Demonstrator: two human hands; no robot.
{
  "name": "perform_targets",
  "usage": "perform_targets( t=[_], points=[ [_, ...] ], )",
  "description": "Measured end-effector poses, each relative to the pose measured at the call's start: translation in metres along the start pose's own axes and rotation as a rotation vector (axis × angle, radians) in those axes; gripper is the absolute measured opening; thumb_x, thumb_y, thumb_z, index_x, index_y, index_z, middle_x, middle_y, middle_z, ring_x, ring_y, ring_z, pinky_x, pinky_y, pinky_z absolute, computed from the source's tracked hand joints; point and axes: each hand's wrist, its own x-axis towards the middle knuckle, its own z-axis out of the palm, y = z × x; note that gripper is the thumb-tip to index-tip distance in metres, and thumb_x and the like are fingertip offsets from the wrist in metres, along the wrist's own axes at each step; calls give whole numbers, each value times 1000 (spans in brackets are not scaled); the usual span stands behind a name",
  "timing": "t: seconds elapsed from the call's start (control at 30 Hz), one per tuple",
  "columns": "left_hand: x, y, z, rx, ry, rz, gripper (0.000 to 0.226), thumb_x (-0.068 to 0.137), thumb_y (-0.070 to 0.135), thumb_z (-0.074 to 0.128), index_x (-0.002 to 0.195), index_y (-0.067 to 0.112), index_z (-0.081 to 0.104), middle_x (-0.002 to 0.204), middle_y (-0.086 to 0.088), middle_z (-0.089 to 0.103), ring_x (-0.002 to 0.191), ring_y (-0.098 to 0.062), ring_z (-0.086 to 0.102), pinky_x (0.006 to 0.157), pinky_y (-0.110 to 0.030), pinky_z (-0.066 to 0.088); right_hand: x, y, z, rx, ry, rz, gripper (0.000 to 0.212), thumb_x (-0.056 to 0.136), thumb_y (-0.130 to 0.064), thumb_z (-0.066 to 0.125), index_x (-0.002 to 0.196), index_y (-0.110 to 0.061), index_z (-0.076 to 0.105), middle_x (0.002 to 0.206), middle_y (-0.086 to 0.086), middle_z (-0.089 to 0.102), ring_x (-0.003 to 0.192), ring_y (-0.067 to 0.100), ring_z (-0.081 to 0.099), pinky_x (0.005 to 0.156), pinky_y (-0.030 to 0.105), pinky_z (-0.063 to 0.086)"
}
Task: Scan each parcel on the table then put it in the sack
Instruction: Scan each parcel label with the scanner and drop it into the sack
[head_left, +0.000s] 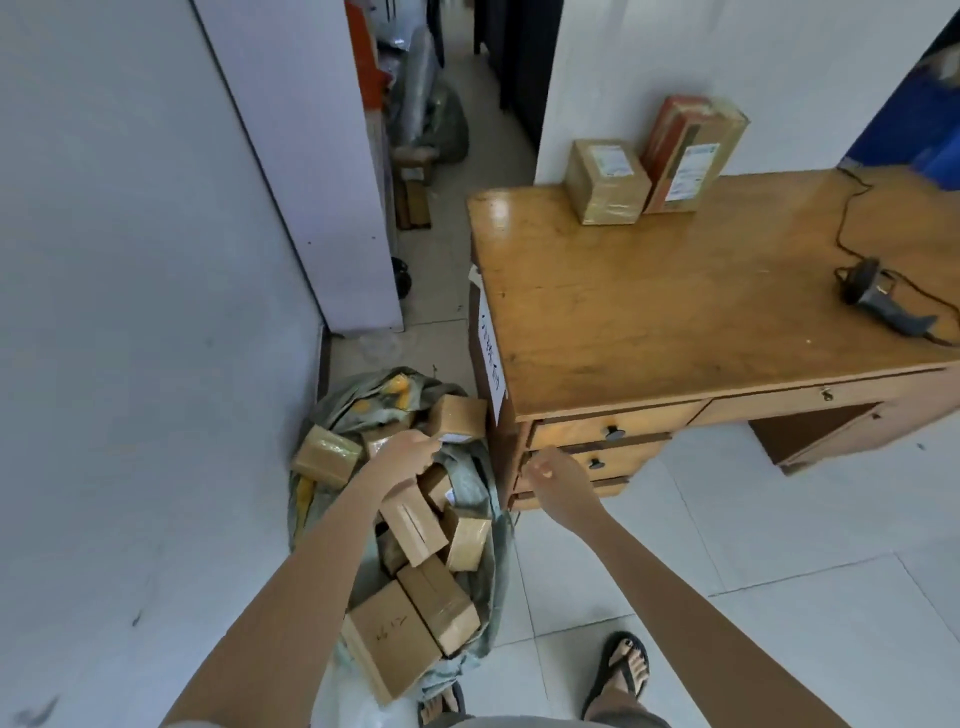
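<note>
A grey-green sack (470, 486) lies open on the floor beside the wooden table (675, 322), filled with several brown cardboard parcels. My left hand (408, 452) reaches over the sack's far end and its fingertips hold the lower edge of a small cardboard parcel (460, 415) resting on top of the pile. My right hand (553, 475) hovers in front of the table's drawers, fingers loosely curled, holding nothing. Two parcels stay at the table's back edge: a squat brown box (605, 182) and a taller red-and-brown box (691, 156). A black handheld scanner (878, 301) lies on the table's right side.
A white wall runs along the left, close behind the sack. The table's drawers (613, 431) face me, with a paper note (491, 358) taped on the table's left side. The scanner's cable (852, 208) trails across the top. My sandaled feet (621, 670) stand on white floor tiles.
</note>
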Motion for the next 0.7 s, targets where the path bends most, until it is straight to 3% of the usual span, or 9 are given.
perform_targets(
  t=[0.1,0.23,0.3,0.43,0.53,0.6,0.7],
  points=[
    [13,67,23,155,-51,115,24,100,26,46,82,11,49,83,-9,53,75,-22,53,71,-30,39,24,6,-55,-1,16,-39,26,96,-26,47,113,-9,57,105,6,61,91,20,57,77,31,45],
    [27,149,68,245,-26,207,28,100,34,46,108,11,59,110,-12,64,105,-28,61,95,-36,46,60,23,-140,-31,19,-120,25,97,-31,47,113,-15,57,103,0,60,82,11,55,67,25,46],
    [30,188,95,255,-17,232,33,100,35,47,117,10,59,118,-13,64,111,-30,60,99,-39,47,77,32,-185,-75,14,-157,26,97,-33,47,113,-15,58,103,2,63,79,11,57,65,26,48],
    [37,254,143,350,-2,261,39,101,40,45,123,10,58,122,-11,61,119,-30,56,102,-38,44,108,47,-269,-127,35,-139,28,96,-32,48,116,-14,56,85,-5,57,84,22,63,80,41,55],
    [46,296,171,409,16,268,37,101,39,43,119,11,59,121,-11,60,122,-30,54,97,-34,42,135,56,-318,-188,96,-163,32,97,-33,46,119,-12,54,83,-7,53,70,11,54,68,34,52],
    [53,322,184,428,10,269,38,101,36,44,124,10,59,123,-11,60,122,-30,54,96,-33,42,151,59,-343,-204,111,-166,36,97,-33,44,123,-10,52,95,0,59,78,15,57,66,31,49],
    [77,358,196,440,14,287,38,100,35,46,126,9,58,125,-12,60,124,-30,52,94,-33,40,181,59,-374,-223,117,-165,37,97,-32,43,125,-9,51,119,8,59,98,24,57,80,35,51]
  ],
)
